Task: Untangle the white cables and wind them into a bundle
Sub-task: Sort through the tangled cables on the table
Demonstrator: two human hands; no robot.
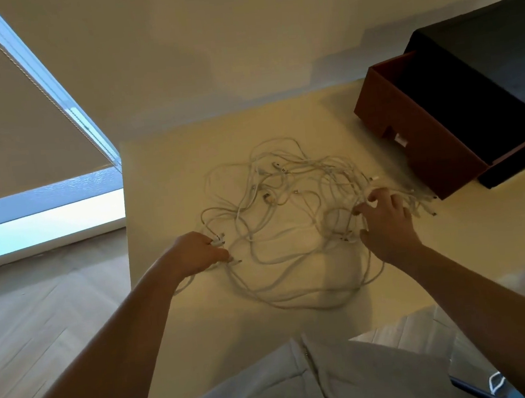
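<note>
A loose tangle of white cables (291, 215) lies spread over the middle of the cream table (163, 182), with several plug ends showing among the loops. My left hand (197, 253) is at the tangle's left edge, its fingers curled round cable ends with white plugs. My right hand (388, 222) is on the right side of the tangle, palm down, fingers bent and spread over the strands; whether they grip a strand is hidden.
A dark box with a brown drawer pulled out (435, 137) stands at the table's back right, close to my right hand. The table's left edge drops to a wooden floor (41, 316). A grey zipped garment (320, 382) lies at the near edge.
</note>
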